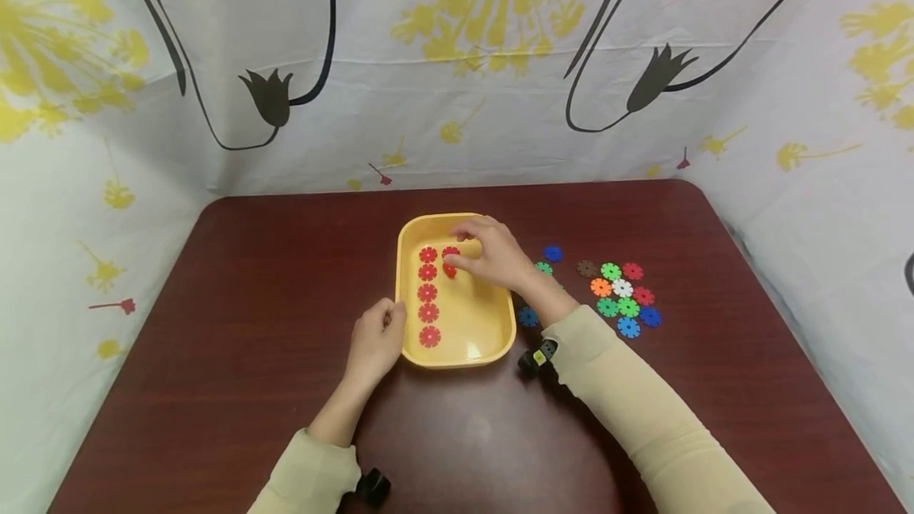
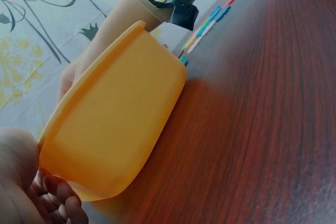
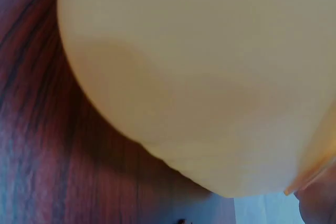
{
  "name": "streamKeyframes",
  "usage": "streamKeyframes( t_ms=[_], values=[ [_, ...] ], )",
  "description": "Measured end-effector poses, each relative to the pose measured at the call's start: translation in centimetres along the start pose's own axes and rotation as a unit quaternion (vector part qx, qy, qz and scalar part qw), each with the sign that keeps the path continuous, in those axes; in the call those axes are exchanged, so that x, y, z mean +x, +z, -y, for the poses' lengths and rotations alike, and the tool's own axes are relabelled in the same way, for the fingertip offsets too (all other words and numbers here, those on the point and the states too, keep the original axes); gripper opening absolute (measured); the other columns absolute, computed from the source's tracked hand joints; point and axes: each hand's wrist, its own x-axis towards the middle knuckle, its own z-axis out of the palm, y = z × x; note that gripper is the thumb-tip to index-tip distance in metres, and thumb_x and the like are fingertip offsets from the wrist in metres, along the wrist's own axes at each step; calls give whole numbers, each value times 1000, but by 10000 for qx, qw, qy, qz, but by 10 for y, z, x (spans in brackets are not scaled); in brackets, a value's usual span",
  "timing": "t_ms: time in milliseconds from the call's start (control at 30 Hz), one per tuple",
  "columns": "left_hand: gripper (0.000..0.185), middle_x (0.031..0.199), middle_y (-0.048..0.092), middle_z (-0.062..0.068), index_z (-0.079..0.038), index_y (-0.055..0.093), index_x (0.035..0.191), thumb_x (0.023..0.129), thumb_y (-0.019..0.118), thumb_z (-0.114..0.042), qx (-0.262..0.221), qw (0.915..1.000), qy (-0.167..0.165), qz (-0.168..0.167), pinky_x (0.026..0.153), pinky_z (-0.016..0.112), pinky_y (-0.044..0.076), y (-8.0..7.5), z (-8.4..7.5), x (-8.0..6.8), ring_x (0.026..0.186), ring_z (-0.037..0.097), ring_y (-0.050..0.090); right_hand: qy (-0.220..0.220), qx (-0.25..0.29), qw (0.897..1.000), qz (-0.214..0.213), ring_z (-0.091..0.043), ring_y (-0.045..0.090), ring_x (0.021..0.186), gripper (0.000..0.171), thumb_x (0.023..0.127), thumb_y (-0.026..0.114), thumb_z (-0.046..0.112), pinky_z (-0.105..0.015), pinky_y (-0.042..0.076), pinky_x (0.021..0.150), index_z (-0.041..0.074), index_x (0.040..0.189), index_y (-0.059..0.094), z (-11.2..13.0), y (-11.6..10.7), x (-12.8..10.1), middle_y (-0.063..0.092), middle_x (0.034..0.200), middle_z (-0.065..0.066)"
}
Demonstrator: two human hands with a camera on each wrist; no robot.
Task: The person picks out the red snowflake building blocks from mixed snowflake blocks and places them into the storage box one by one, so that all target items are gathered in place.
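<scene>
A yellow tray (image 1: 493, 324) sits mid-table with a column of several red snowflake discs (image 1: 428, 293) along its left side. Another red disc (image 1: 451, 253) lies beside the column's top. My right hand (image 1: 491, 254) reaches over the tray's far end and pinches a red disc (image 1: 449, 269) in its fingertips. My left hand (image 1: 377, 337) rests against the tray's left rim with curled fingers; in the left wrist view the tray wall (image 2: 115, 114) is right by those fingers (image 2: 60, 203). The right wrist view is filled by the tray's outer wall (image 3: 210, 77).
A loose cluster of coloured discs (image 1: 620, 296) lies on the dark wood table (image 1: 214, 324) right of the tray, with blue (image 1: 552, 253) and green (image 1: 544, 267) ones nearer my right wrist. Patterned curtains enclose the table on three sides.
</scene>
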Motion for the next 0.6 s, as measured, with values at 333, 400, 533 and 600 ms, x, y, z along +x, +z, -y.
streamKeyframes(
  t_ms=[333, 400, 533, 600],
  values=[
    [34, 54, 39, -1, -12, 46, 68, 97, 45, -29, -41, 10000, -63, -10, 46, 28, 33, -1, -1, 1, 48, 15, 38, -146, 141, 9991, -371, -20, 53, 96, 37, 86, 67, 34, -39, 44, 85, 7, 111, 63, -5, -6, -3, 61, 100, -10],
    [34, 54, 39, -1, -12, 47, 68, 97, 46, -29, -33, 10000, -66, -12, 46, 28, 33, 0, 0, 1, 48, 15, 38, -196, 176, 9988, -405, -19, 53, 95, 34, 87, 67, 32, -39, 45, 85, 6, 110, 63, -6, -7, -4, 61, 100, -9],
    [34, 54, 41, 0, -11, 47, 68, 97, 46, -28, -53, 10000, -64, 8, 46, 28, 34, 0, 1, 1, 48, 15, 39, -298, 249, 9976, -578, -18, 54, 94, 29, 88, 66, 27, -41, 46, 83, 7, 109, 64, -8, -10, -7, 62, 100, -9],
    [34, 55, 41, 0, -12, 48, 68, 97, 45, -29, -65, 10000, -62, 22, 46, 28, 34, 0, 0, 1, 48, 15, 39, -361, 278, 9967, -672, -22, 55, 86, 26, 88, 66, 24, -39, 47, 75, 7, 108, 65, -9, -14, -9, 62, 99, -9]
  ],
)
